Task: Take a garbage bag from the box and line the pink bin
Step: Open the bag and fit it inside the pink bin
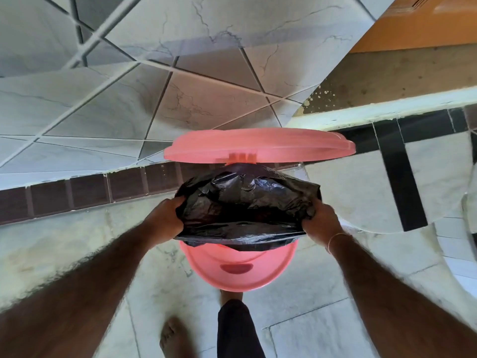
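The pink bin (240, 270) stands on the floor just in front of my feet, its round lid (260, 146) raised upright at the back. A crumpled black garbage bag (245, 208) covers the bin's mouth and bulges upward. My left hand (165, 215) grips the bag's left edge. My right hand (320, 220) grips its right edge. Both hands hold the plastic at the bin's rim. The bag hides the inside of the bin. No box is in view.
A tiled wall (103, 86) with a dark brown skirting strip (77, 192) rises right behind the bin. An orange door (413, 27) and a step lie at the upper right. My bare foot (173, 337) is on the marble floor below the bin.
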Motion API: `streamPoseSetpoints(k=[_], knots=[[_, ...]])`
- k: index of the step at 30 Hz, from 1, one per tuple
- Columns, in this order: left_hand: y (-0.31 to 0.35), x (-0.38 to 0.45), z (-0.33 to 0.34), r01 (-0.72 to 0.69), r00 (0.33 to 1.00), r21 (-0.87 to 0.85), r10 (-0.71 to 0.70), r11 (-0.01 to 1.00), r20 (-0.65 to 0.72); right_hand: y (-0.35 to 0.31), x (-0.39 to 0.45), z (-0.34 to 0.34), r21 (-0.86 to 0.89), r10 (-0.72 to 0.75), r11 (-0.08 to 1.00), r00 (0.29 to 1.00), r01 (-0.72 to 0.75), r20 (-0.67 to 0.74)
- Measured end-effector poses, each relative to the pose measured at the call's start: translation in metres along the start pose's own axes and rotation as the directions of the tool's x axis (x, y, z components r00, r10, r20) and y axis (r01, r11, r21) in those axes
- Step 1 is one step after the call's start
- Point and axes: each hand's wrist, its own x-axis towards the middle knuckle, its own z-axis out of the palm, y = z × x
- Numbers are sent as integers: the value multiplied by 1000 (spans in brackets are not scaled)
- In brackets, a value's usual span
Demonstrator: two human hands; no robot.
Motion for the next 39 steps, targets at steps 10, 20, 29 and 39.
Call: streamPoseSetpoints(k=[10,20,29,39], knots=[[6,-20,-6,-116,917,488,282,865,-281,-74,-31,29,-370,-640,754,733,543,-230],[11,-59,13,-369,668,742,715,560,-207,-85,-3,31,-368,-374,865,927,342,-16],[68,2,23,-416,748,621,638,664,-182,-94,-5,30,-393,-402,838,916,378,24],[62,24,16,-473,765,352,575,807,-290,-64,8,20,-130,-311,939,948,318,73]])
